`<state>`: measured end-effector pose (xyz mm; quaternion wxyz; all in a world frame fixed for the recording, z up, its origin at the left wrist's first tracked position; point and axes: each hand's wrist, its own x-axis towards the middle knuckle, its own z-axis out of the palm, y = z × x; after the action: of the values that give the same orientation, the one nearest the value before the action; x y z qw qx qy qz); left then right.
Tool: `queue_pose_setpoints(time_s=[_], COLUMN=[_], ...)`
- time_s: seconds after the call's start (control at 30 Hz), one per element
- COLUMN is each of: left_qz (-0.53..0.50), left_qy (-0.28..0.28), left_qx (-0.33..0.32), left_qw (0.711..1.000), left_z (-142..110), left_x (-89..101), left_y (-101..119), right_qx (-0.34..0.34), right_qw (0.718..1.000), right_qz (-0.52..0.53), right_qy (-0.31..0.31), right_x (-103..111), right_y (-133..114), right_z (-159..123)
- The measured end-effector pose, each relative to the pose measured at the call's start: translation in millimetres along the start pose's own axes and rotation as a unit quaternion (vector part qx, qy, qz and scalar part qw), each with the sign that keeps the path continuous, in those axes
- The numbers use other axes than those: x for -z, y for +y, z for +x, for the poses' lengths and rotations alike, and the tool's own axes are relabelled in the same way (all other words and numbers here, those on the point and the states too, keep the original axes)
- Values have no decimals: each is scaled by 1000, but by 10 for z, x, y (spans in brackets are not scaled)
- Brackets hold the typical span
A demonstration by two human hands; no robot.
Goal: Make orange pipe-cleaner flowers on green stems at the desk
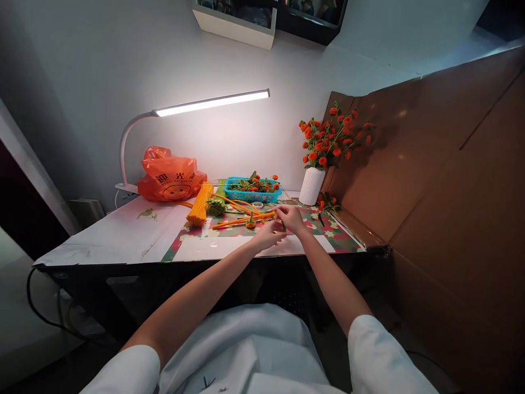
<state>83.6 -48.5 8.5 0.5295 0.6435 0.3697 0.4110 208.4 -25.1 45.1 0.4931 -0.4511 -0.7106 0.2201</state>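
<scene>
Over the near part of the table my left hand (268, 237) and my right hand (291, 219) almost meet. Fingers of both are drawn together in a pinch. A small dark green bit shows between them, too small to name. Just left of my hands lie loose orange pipe cleaners (227, 223) and one orange flower head with a green stem (250, 221). Farther left are a thick bundle of yellow-orange pipe cleaners (200, 205) and a green bundle (216, 206). A roll of tape (257, 204) lies behind my hands.
A blue basket (232, 196) of orange flowers stands at the back. Right of it is a white vase (311, 186) with orange flowers. An orange plastic bag (172, 175) sits under the lamp (213, 103). Cardboard (443, 164) walls the right side; a black tool (321, 220) lies nearby.
</scene>
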Motion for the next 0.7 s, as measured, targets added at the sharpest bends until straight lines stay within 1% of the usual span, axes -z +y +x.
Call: queue_pose_setpoints(time_s=[0.07,0.17,0.23,0.27,0.3,0.33,0.37,0.4,0.43,0.47,0.5,0.57,0.6,0.63,0.67,0.7], left_qz=[54,83,92,102,110,114,114,107,93,79,56,-6,-22,-38,-49,-49], left_qy=[4,23,47,54,45,15,-36,-94,-132,-146,-136,-98,-110,-131,-156,-192], left_qx=[-18,-2,9,7,3,3,6,16,15,-1,-27,-68,-78,-85,-83,-71], left_qw=[998,996,995,993,993,993,993,990,987,986,989,993,991,987,983,978], left_z=[-53,-164,-232,-260,-283,-300,-309,-308,-294,-268,-230,-139,-101,-77,-73,-90], left_x=[227,718,1009,1105,1153,1148,1087,973,817,630,429,67,-58,-127,-132,-70], left_y=[44,99,135,151,161,164,156,139,112,78,41,-26,-49,-62,-65,-58], right_qx=[30,46,27,11,-5,-19,-29,-33,-37,-40,-42,-35,-27,-18,-11,-13], right_qw=[996,987,985,984,982,981,980,981,982,983,983,979,974,967,959,951], right_qz=[-58,-93,-90,-84,-76,-64,-52,-38,-32,-36,-52,-116,-156,-195,-229,-256], right_qy=[-59,-123,-145,-158,-172,-183,-190,-189,-184,-178,-171,-165,-163,-163,-166,-174], right_x=[-121,-349,-449,-465,-457,-426,-376,-317,-255,-198,-156,-133,-157,-202,-265,-338], right_y=[5,14,7,-1,-9,-17,-25,-32,-38,-45,-52,-69,-79,-88,-97,-103], right_z=[19,29,45,56,68,78,87,96,105,115,129,166,186,202,211,210])
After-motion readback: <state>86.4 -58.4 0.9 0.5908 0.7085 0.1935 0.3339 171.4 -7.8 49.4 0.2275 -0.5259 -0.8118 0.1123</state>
